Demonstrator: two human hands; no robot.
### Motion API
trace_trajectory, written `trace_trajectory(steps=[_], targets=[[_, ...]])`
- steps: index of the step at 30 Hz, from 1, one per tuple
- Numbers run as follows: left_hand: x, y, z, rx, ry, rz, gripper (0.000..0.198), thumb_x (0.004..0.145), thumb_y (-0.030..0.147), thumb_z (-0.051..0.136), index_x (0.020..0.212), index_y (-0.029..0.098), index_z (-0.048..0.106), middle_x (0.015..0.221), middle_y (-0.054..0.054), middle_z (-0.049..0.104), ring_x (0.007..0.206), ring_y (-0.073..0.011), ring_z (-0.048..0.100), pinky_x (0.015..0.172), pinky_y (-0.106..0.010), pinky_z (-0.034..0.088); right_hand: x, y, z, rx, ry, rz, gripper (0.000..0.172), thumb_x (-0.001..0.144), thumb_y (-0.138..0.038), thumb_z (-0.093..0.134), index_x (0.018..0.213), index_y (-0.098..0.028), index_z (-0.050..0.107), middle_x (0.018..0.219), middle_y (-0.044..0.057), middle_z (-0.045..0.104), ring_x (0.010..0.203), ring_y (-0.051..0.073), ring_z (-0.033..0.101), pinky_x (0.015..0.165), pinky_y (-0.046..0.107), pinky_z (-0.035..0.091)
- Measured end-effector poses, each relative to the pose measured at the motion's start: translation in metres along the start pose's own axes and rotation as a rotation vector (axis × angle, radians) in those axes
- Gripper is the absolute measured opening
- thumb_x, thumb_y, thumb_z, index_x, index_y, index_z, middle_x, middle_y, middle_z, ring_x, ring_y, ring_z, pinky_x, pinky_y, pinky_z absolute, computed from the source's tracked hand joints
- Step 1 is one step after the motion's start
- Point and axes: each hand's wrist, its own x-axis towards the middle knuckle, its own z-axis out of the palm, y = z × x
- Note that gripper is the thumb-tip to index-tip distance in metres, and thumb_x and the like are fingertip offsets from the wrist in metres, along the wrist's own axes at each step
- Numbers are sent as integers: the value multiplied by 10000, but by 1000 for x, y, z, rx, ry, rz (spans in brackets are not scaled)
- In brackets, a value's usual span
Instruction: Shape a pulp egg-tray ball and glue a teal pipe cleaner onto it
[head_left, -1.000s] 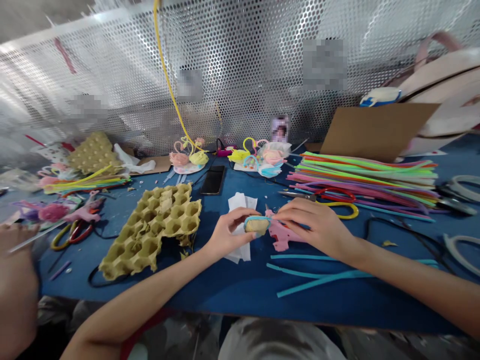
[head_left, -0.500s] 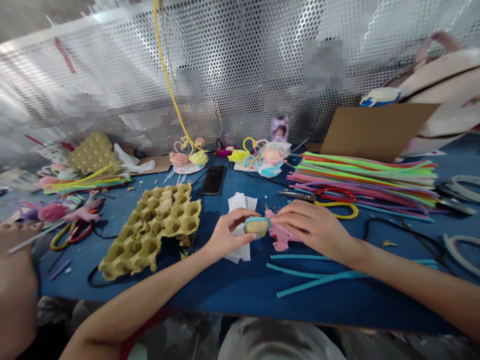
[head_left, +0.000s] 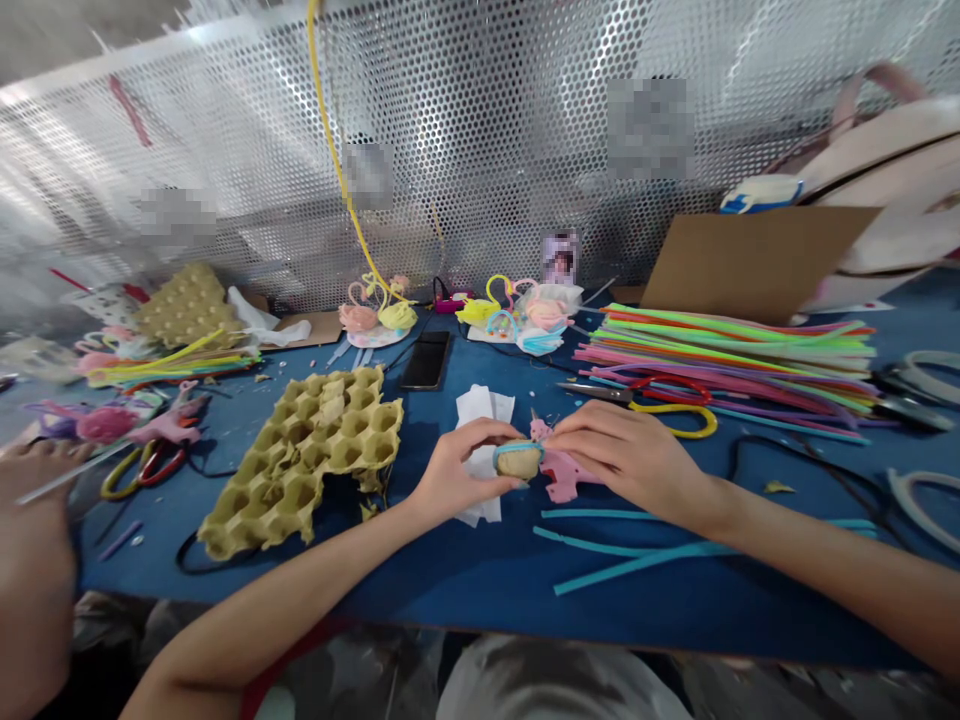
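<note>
A small tan egg-carton cup (head_left: 518,461) with a light blue strip round its upper edge is held between the thumb and fingers of my left hand (head_left: 459,468). Just right of it, my right hand (head_left: 628,450) has its fingers pressed together; what they pinch, if anything, is hidden. A pink glue gun (head_left: 561,476) lies under and beside the right fingertips. White tissue (head_left: 484,405) is on the table behind the left hand. Blue pipe cleaners (head_left: 630,573) lie in front of the right forearm.
An egg carton (head_left: 300,455) and a phone (head_left: 426,360) lie left of centre. Scissors (head_left: 675,420) and a pipe-cleaner pile (head_left: 727,360) are at right. Finished fuzzy swans (head_left: 377,317) stand at the back. Another person's hand (head_left: 37,490) rests at far left.
The cup in my left hand has tilted and shifted slightly right, showing more of its tan side. My right hand has barely moved.
</note>
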Motion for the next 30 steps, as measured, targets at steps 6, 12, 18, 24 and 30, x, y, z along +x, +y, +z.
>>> trace_trajectory(steps=[6,12,18,24,30], targets=[[-1,7,0,194,-26,25,483,766,314,852,1194,188,664,1160,-106,732,1074,-249,686,984,-360,524,4,-4,-1,-86,12,-83,251,1013,-135,490,1083,-160,730,1034,104,751,934,193,666,848,322,566],[2,7,-2,247,-69,104,461,851,214,764,1297,230,648,1289,-124,663,1216,-260,628,1079,-408,482,6,-8,-2,-129,11,-128,259,1018,-155,489,1046,-171,745,1003,101,760,898,191,682,793,321,592],[3,5,-3,220,-50,104,445,819,280,811,1239,227,676,1249,-122,691,1188,-263,645,1067,-407,491,4,-5,1,60,39,-58,169,995,-180,576,1085,-171,719,986,82,753,928,187,670,842,313,564],[4,3,-3,181,-35,128,444,807,312,822,1223,233,687,1231,-109,708,1178,-249,655,1054,-381,501,7,-5,-2,149,65,27,100,979,-198,624,1030,-195,710,958,68,740,884,175,660,801,296,540],[2,3,-3,160,-33,147,451,801,335,824,1216,224,690,1222,-130,706,1162,-262,666,1036,-399,530,7,-4,-4,157,34,55,139,996,-228,593,1024,-210,728,976,76,745,905,184,665,802,309,543]])
